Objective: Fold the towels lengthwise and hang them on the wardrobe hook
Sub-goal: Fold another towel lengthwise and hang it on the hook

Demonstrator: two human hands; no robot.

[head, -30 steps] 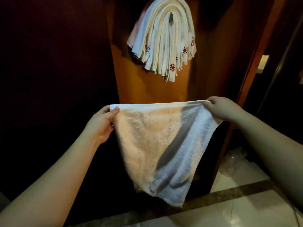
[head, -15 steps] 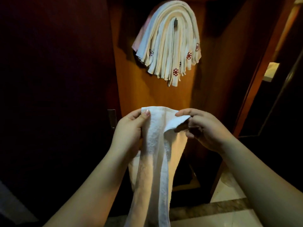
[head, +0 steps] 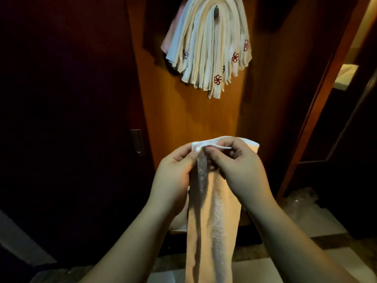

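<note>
A white towel (head: 212, 225) hangs down in a narrow folded strip in front of me. My left hand (head: 173, 180) and my right hand (head: 238, 170) are pressed close together at its top edge, both pinching the fabric. Above, a small metal hook (head: 216, 11) on the orange wooden wardrobe panel (head: 183, 119) carries several folded white towels (head: 206, 48) with red flower emblems, fanned out downwards.
A dark wardrobe door with a metal handle (head: 138, 142) fills the left side. A wooden door frame (head: 318, 103) stands at the right, with a crumpled plastic bag (head: 302, 201) on the pale tiled floor (head: 318, 223) at its foot.
A second ago the towel was held spread wide between both hands. The hands have come together, and the towel now hangs as a narrow strip.
</note>
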